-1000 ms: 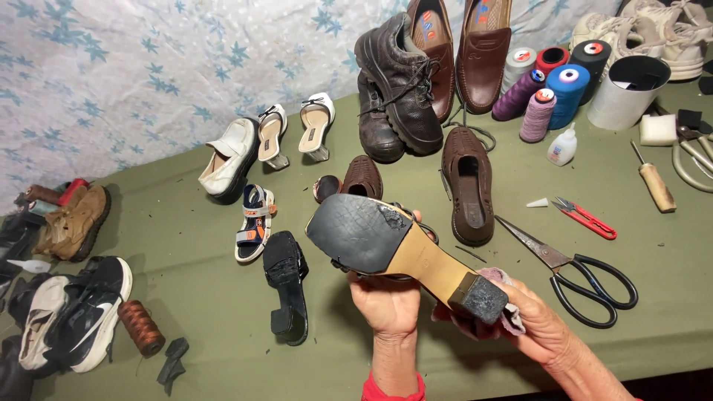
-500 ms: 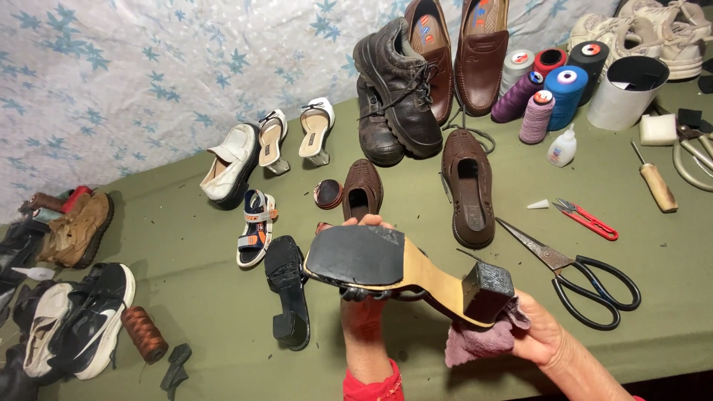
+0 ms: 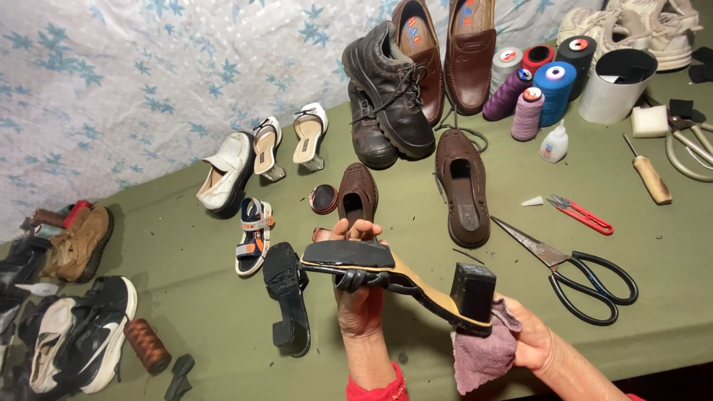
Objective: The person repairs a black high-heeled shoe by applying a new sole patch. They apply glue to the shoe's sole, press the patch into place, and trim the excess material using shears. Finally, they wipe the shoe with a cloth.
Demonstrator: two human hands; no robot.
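Heeled sandal point(image 3: 394, 278) lies sole-up above the worktop point(image 3: 186, 275), its long axis running from your left hand point(image 3: 360, 304), closed under the toe end, down-right to the block heel. Your right hand point(image 3: 531, 341) sits nearer that heel, gripping a mauve cloth point(image 3: 479, 356) against it.

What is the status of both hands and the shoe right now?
Left hand grips black block-heeled sandal sole-up at toe. Right hand holds mauve cloth at heel. Black-handled scissors lie beside.

Black block-heeled sandal point(image 3: 394, 278) held sole-up, pink cloth point(image 3: 483, 356) at heel.
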